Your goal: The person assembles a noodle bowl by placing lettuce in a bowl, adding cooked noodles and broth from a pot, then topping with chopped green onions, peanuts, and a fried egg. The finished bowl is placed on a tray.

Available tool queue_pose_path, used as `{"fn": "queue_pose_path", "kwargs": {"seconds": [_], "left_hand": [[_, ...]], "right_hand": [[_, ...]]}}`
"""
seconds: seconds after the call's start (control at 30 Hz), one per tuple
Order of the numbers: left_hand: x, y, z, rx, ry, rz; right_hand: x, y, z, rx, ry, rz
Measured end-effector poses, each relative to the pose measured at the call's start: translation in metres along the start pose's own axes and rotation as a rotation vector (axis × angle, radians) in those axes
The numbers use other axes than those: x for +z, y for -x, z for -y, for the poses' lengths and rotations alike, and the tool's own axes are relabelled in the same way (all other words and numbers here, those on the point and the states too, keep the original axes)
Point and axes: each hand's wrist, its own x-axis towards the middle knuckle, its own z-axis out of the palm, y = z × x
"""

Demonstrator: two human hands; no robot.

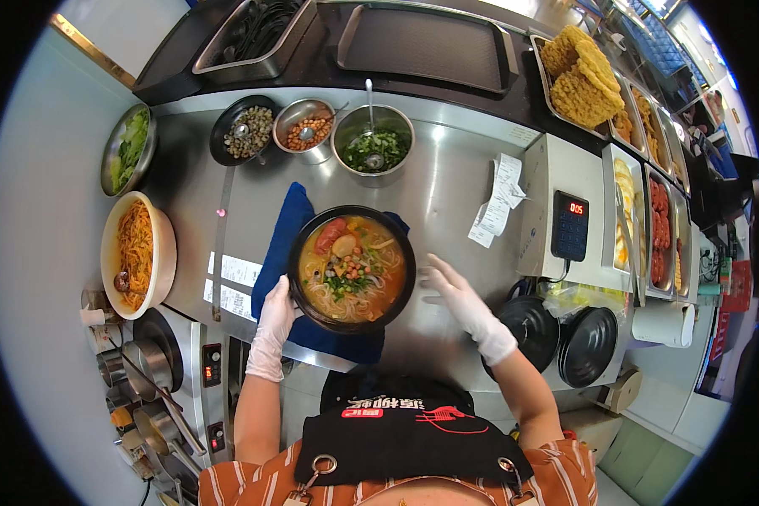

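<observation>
A black bowl (354,327) of noodle soup (378,291) is in front of me, above a folded blue cloth (280,240). Chopped greens, peanuts, a sausage piece and a pale egg-like piece top the noodles. My left hand (273,327), in a thin white glove, grips the bowl's lower left side; its thumb shows at the rim, while the fingers beneath are partly hidden. To the right of the bowl is my gloved right hand (459,297), apart from the rim, fingers spread and holding nothing.
Behind the bowl stand a pot of chopped greens (337,135), a peanut bowl (322,153) and a dark bowl (219,152). A white tub (167,253) of orange shreds is left. Receipts (499,202), a scale (548,177) and black plates (589,346) lie right.
</observation>
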Motion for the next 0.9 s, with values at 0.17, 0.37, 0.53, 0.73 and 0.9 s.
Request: {"fn": "queue_pose_path", "kwargs": {"seconds": [0.17, 0.37, 0.53, 0.73, 0.9], "left_hand": [[-0.003, -0.005, -0.011, -0.03, 0.127, 0.275], [0.0, 0.004, -0.025, -0.053, 0.089, 0.309], [0.02, 0.014, -0.057, -0.057, 0.048, 0.298], [0.066, 0.016, -0.118, 0.059, 0.012, 0.36], [0.118, -0.007, -0.184, 0.027, -0.007, 0.491]], "right_hand": [[0.029, -0.038, -0.016, -0.057, -0.063, 0.076], [0.028, -0.027, -0.014, -0.009, -0.1, -0.005], [0.029, -0.004, 0.013, -0.116, -0.204, -0.07], [0.007, 0.014, 0.079, -0.192, -0.228, -0.057], [-0.021, 0.002, 0.146, -0.226, -0.282, -0.029]]}}
